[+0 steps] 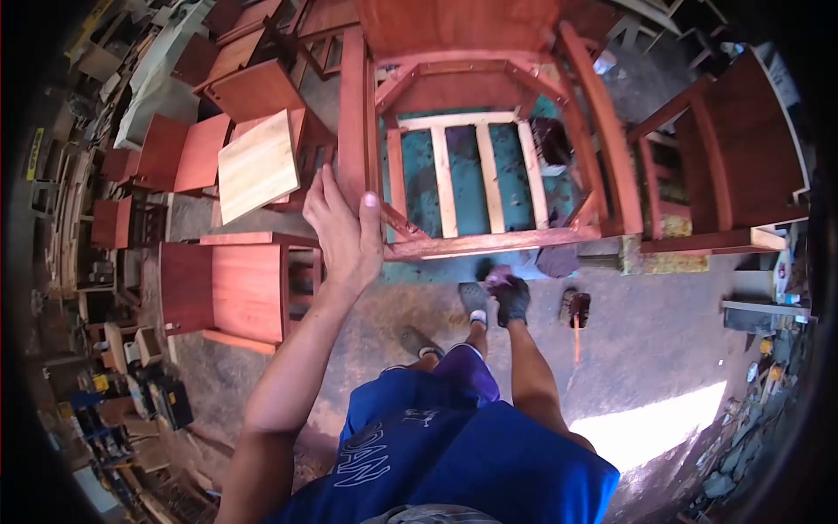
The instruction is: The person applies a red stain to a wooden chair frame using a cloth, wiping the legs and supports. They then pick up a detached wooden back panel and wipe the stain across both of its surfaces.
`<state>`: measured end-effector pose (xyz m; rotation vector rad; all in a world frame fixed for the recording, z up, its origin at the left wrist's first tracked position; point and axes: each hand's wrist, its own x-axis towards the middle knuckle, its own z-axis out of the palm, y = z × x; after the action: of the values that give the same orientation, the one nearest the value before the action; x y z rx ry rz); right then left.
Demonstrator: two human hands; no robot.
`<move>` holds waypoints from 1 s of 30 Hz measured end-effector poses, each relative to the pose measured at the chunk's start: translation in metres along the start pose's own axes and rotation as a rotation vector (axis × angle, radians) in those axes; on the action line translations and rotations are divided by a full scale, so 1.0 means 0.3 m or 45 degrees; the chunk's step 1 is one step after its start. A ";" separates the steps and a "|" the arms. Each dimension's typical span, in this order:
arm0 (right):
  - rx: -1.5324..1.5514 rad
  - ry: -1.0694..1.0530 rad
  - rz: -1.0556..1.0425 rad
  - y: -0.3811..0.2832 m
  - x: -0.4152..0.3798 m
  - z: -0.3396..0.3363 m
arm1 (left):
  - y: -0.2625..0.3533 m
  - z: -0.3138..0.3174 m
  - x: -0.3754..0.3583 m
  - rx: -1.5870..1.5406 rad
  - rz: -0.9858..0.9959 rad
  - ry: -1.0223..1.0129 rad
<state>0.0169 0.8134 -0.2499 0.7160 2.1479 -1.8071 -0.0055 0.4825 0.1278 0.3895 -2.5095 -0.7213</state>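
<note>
A red-stained wooden chair frame point(489, 243) lies over a teal surface point(423, 188), with pale slats point(487, 175) across its inside. My left hand point(345, 231) is bare and rests against the frame's left leg, fingers stretched out and thumb apart. My right hand point(513, 301), in a dark glove, is low beneath the frame's near rail, closed on a purplish cloth point(497, 278). A dark container with a brush point(574, 310) stands on the floor to the right of it.
Red chairs stand at the left point(249, 293) and upper left point(183, 148), one with a pale board point(257, 168) on it. Another red chair point(742, 148) is at the right. Stacked lumber point(74, 210) lines the left edge. Tools and scraps point(742, 437) lie at lower right.
</note>
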 end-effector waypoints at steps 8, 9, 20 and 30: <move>0.694 0.102 -0.823 -1.010 -0.491 -0.633 | 0.053 -0.025 0.008 0.073 -0.040 -0.040; 0.566 0.157 -1.042 -1.142 -0.522 -0.595 | 0.055 -0.022 0.008 0.068 -0.072 -0.044; -0.746 0.720 -1.549 -1.654 0.442 0.301 | 0.090 -0.016 0.018 0.307 -0.141 -0.072; -1.468 0.829 -1.134 -1.681 0.762 0.396 | 0.112 -0.012 0.042 0.387 -0.226 -0.121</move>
<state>-0.4506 0.6890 0.0447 -0.0186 3.6456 -0.1077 -0.0186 0.5037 0.1541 0.7071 -2.7058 -0.4294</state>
